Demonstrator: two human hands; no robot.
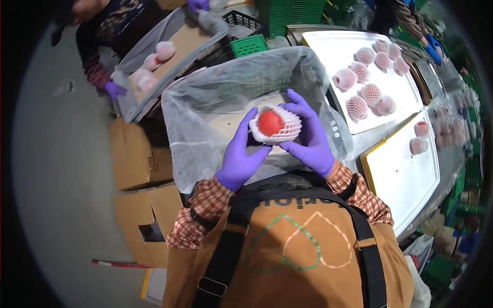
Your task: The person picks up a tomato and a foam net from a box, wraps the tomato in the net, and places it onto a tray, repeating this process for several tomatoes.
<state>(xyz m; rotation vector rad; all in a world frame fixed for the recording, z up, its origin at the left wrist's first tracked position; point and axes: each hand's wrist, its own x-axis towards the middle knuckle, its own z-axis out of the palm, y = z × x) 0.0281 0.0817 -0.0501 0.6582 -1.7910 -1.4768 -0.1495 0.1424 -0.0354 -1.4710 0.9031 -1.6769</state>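
Observation:
Between my hands is a round red fruit (pixel 270 123), possibly an apple, in a white foam net (pixel 290 128) that leaves its near face bare. My left hand (pixel 241 156), in a purple glove, grips the net's left side with thumb and fingers. On the other side my right hand (pixel 314 139), gloved alike, curls its fingers over the top and right of the net, thumb below. Both hands hold the fruit above a crate lined with translucent plastic (pixel 179 123). Brown cardboard (pixel 218 120) shows on the crate's bottom.
On the right, a white board (pixel 328 51) bears several netted fruits (pixel 371 94). A second white board (pixel 405 179) carries two more. At upper left, a person's purple-gloved hand (pixel 115 90) touches another lined crate (pixel 177 66). Cardboard boxes (pixel 136 154) stand at left.

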